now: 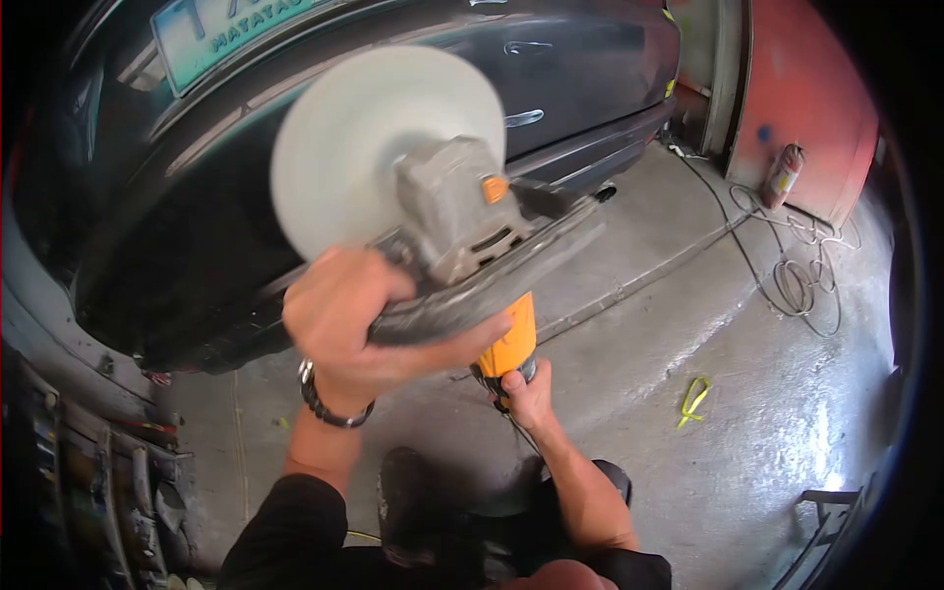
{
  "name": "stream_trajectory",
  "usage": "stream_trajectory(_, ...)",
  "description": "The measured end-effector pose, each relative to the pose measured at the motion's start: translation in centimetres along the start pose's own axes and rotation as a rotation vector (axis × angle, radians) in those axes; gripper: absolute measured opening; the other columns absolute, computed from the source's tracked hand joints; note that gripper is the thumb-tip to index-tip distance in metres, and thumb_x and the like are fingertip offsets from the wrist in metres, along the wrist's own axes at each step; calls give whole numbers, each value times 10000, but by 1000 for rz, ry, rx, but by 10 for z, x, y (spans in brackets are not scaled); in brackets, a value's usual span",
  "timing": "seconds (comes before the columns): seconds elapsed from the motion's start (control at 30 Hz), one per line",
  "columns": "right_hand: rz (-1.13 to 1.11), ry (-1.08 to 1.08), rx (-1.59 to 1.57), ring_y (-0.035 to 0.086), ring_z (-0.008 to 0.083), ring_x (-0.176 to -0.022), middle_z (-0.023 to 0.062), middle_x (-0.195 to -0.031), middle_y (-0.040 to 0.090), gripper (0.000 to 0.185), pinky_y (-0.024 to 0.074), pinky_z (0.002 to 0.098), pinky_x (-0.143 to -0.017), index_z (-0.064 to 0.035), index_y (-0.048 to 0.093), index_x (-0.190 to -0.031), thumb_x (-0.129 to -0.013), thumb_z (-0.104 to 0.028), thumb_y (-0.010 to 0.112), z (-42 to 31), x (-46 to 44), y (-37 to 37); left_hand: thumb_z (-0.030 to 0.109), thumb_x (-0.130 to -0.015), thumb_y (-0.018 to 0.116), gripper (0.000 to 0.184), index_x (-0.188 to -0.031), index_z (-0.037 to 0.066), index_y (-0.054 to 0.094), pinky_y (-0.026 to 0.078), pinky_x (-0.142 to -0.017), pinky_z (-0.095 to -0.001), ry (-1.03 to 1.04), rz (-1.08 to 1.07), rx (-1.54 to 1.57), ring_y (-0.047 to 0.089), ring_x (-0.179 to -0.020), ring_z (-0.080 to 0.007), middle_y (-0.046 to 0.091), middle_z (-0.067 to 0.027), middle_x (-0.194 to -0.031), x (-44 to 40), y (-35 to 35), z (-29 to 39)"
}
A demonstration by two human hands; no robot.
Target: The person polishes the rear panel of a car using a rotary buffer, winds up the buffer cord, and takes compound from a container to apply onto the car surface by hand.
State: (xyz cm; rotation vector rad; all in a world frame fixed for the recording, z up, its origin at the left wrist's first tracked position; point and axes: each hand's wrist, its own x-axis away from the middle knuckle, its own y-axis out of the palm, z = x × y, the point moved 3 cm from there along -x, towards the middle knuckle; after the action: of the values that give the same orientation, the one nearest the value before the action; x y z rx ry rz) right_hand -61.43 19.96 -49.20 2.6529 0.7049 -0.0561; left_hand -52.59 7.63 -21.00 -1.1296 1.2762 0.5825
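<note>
A yellow-and-black power polisher [511, 339] with a grey metal head [452, 211] is raised in front of the dark car [580, 64]. Its round white pad [324, 157] overlaps the car's body in my view; I cannot tell whether they touch. My left hand [344, 305], with a watch on the wrist, is closed around one end of the polisher's dark curved handle [492, 280]. Lower down, my right hand [529, 393] grips the rear of the yellow body, the thumb lying along it. Slight blur covers the pad and head.
A licence plate [236, 34] sits at the upper left of the car. On the floor at right lie a coiled cable [801, 285] and a yellow strip [693, 401]. A fire extinguisher [784, 175] stands by a red panel [801, 88]. Shelving [108, 482] lines the lower left.
</note>
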Motion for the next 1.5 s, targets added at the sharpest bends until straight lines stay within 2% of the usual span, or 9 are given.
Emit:
stream_trajectory(0.17, -103, -133, 12, 648, 135, -895, 91, -998, 692, 889, 536, 305, -802, 72, 623, -1124, -661, -656, 837, -10, 4, 48, 467, -583, 911, 587, -616, 89, 464, 290, -492, -307, -98, 148, -12, 389, -459, -160, 392, 5, -532, 61, -59, -14)
stream_trajectory(0.43, -345, -45, -5, 624, 158, -1036, 111, -1097, 692, 866, 483, 314, -939, 96, 593, -1200, -651, -494, 910, 3, 1, 91, 646, -716, 800, 712, -661, 56, 405, 259, -539, -306, -92, 339, -138, 335, -507, -125, 375, 6, -563, 75, -95, -6)
stream_trajectory(0.57, -184, -79, -111, 631, 138, -998, 86, -1060, 698, 875, 502, 311, -894, 76, 612, -1161, -655, -587, 876, 11, 1, 85, 582, -730, 821, 660, -650, 78, 402, 255, -535, -302, -83, 273, -89, 331, -504, -125, 356, 19, -560, 57, -62, -6)
stream_trajectory(0.67, -84, -105, -137, 640, 121, -921, 57, -996, 698, 916, 522, 300, -832, 53, 634, -1097, -654, -734, 786, 5, -3, 68, 458, -520, 945, 640, -613, 91, 428, 253, -502, -280, -49, 111, 50, 357, -485, -126, 391, 18, -553, 30, -34, -9)
stream_trajectory(0.93, -36, -83, -132, 632, 103, -882, 52, -966, 711, 771, 520, 298, -793, 59, 656, -1093, -710, -586, 836, 3, -16, 28, 495, -610, 933, 699, -675, 33, 413, 220, -530, -276, -66, -90, 57, 328, -560, -106, 361, 20, -603, -3, 9, -9)
stream_trajectory(1.1, -80, -167, -56, 653, 132, -841, 56, -948, 696, 820, 529, 296, -780, 52, 651, -1053, -649, -630, 860, -4, -12, 56, 423, -662, 886, 570, -643, 82, 430, 291, -499, -291, -6, 190, 197, 367, -494, -137, 405, -1, -568, 50, -46, -27)
stream_trajectory(1.27, -246, -164, 330, 706, 192, -910, 144, -968, 722, 757, 535, 335, -837, 52, 647, -1088, -585, -436, 932, -1, -16, 85, 686, -893, 524, 668, -666, 65, 431, 317, -511, -306, -74, 358, -251, 388, -497, -157, 424, -29, -580, 105, -110, -33)
stream_trajectory(1.37, -258, -196, 413, 710, 371, -847, 185, -898, 719, 771, 559, 417, -778, 5, 674, -1026, -548, -555, 903, -10, -16, 102, 770, -914, 341, 764, -671, 51, 433, 401, -552, -328, -120, 448, -546, 452, -514, -196, 464, -55, -591, 136, -141, -40)
stream_trajectory(1.5, -327, -119, 379, 720, 243, -916, 164, -966, 723, 773, 540, 349, -839, 51, 644, -1080, -569, -452, 933, -4, -10, 104, 707, -960, 340, 728, -668, 46, 426, 425, -566, -339, -71, 380, -407, 477, -524, -211, 482, -66, -594, 137, -152, -39)
